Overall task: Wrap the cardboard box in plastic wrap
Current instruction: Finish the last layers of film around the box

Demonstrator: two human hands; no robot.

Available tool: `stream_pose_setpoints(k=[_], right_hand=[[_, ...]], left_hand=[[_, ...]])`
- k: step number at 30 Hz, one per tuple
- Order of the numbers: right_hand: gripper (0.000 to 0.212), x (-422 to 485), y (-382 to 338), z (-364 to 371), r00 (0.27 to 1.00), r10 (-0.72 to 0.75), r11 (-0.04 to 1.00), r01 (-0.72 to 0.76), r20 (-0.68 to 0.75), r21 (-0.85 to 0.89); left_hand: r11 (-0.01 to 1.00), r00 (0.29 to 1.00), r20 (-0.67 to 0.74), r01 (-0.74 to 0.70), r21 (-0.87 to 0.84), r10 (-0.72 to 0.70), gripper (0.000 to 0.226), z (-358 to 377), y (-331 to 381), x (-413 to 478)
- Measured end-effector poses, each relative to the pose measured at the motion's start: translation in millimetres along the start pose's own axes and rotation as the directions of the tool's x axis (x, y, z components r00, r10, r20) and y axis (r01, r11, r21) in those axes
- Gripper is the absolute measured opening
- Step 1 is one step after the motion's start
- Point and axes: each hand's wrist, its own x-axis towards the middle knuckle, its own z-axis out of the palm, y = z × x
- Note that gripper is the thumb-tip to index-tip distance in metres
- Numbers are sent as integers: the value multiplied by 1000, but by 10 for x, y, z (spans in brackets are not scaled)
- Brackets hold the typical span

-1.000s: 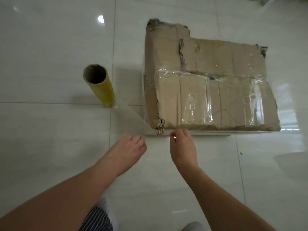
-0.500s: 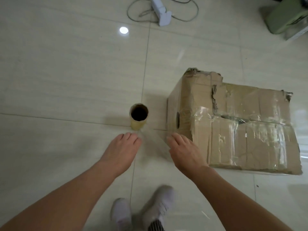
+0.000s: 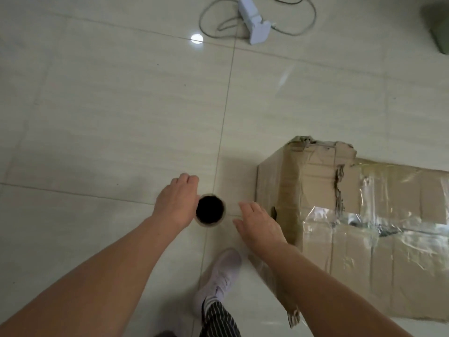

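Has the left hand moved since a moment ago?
Yes. The left hand has reached forward: it was short of the standing roll, now lies beside its left side, fingertips past the rim.

The pale tiled floor [image 3: 109,113] is smooth and shiny. The brown cardboard box [image 3: 315,181] looks rough and torn, with crinkly shiny clear plastic wrap [image 3: 359,222] on it.

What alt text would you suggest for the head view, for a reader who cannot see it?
From above, a person's left hand touches an upright plastic wrap roll on a tiled floor. Their open right hand hovers between it and a partly wrapped cardboard box.
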Motion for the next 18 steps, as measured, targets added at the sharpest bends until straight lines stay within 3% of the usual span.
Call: stream_pose_setpoints(k=[4,11,18], right_hand=[[46,311,-66,127,983,146,954,-170,112,249],[43,638,-199,213,951,225,920,-278,211,274],[28,894,-284,316,859,447,753,-513,251,412]], left_hand=[[999,994,111,-22,24,19,30,63,-8,201],[951,927,306,-271,150,216,30,232,-5,525],[899,861,387,-411,151,329,35,303,83,789]])
